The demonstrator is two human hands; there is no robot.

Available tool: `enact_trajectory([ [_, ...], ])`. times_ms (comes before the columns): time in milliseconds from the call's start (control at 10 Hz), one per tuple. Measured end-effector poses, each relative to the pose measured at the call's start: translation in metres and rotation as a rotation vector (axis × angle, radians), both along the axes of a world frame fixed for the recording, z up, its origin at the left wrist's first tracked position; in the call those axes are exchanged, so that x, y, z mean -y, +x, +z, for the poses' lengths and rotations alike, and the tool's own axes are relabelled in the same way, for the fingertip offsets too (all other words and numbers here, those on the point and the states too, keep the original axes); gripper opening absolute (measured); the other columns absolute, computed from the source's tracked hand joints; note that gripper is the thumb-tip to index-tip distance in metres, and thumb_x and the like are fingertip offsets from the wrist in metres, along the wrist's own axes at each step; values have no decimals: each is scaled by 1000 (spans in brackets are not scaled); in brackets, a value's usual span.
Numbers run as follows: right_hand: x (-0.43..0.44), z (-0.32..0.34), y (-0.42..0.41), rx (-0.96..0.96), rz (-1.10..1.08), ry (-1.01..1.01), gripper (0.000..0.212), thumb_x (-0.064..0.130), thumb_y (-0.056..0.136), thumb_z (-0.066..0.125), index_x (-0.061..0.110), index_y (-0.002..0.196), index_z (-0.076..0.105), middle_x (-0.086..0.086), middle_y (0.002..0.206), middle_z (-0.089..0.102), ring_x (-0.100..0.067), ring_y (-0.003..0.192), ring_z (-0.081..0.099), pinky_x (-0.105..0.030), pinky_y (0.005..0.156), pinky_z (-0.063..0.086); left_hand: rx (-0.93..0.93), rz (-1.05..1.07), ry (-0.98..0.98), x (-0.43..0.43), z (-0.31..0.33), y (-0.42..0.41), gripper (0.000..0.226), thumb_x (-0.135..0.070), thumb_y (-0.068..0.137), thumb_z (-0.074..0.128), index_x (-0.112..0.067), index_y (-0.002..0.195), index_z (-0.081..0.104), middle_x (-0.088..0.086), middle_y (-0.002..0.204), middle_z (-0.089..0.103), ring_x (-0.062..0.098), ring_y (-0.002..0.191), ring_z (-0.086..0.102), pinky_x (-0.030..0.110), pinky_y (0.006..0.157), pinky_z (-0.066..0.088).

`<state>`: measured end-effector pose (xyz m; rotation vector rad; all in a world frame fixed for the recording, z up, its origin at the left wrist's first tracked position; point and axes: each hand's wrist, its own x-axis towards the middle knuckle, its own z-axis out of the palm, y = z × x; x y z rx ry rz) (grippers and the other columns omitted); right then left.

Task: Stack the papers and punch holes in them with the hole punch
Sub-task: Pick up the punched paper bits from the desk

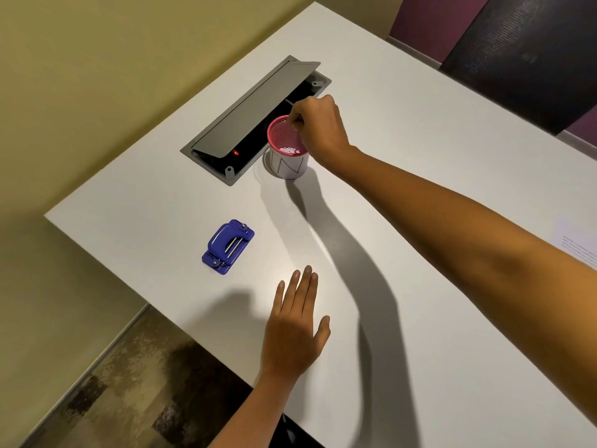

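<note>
A blue hole punch [227, 246] lies on the white table [420, 318], left of centre. My left hand [295, 331] rests flat on the table, fingers apart, just right of and below the punch, holding nothing. My right hand [318, 126] reaches far out over a pink mesh cup [286, 147] with a white paper wrap, fingers pinched together above its rim. Small white paper bits lie inside the cup. Whether the pinched fingers hold anything is too small to tell. A sheet of paper [578, 248] with faint print shows at the right edge.
A grey cable hatch [252, 114] with its lid propped open sits in the table just behind the cup, a red light glowing inside. The table's left edge drops to a patterned floor [113, 383]. A dark chair back [523, 53] stands at the far right.
</note>
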<state>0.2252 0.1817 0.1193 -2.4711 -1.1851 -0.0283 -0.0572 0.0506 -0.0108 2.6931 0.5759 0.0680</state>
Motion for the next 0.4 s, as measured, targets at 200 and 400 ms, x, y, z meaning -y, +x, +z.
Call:
enact_trajectory([
  [200,4,0,-3,-42,-25,22,20,-4,75,54,-6,88,69,-23,92,70,-35,90,65,-44,77,56,0,8,20,0,-4,-2,72,-39,88,48,-9,151,29,6,161,24,22,149,23,46,118,28],
  [400,36,4,-13,39,13,245,20,-10,71,55,2,79,68,-13,76,69,-27,71,63,-37,63,54,39,10,12,0,1,0,71,-37,87,50,-10,151,31,5,160,25,21,149,24,45,118,29],
])
